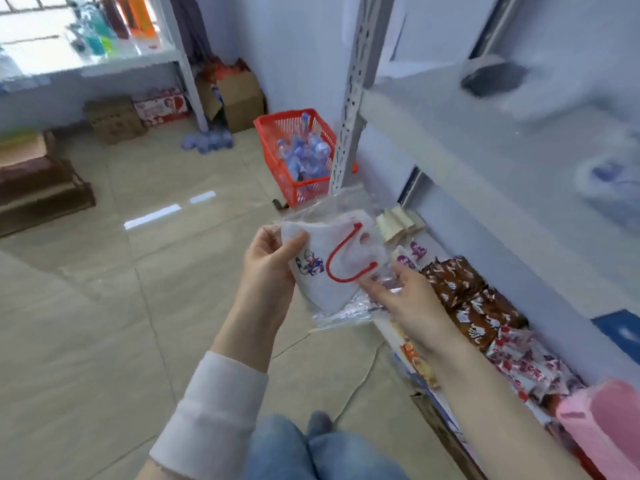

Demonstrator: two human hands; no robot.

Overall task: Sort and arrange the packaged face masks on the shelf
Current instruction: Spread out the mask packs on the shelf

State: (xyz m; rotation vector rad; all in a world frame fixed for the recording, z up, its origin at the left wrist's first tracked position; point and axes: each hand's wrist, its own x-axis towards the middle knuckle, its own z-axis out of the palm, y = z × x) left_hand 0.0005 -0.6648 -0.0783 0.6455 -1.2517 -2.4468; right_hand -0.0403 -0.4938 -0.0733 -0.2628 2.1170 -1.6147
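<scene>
A white face mask with red ear loops and a small cartoon print, sealed in a clear plastic bag [341,258], is held up in front of me above the floor. My left hand [268,268] grips its left edge, thumb on the front. My right hand [401,292] pinches the bag's lower right corner. More packaged masks with purple prints [414,252] lie on the low shelf just right of the bag. The white shelf [485,161] above them is blurred, with some pale packets on it.
The low shelf holds brown snack packets [464,289] and red-and-white packets [526,368]; something pink [602,420] sits at the near right. A red basket of water bottles [298,150] stands on the tiled floor by the shelf's upright post [349,109]. Cardboard boxes [235,95] line the far wall.
</scene>
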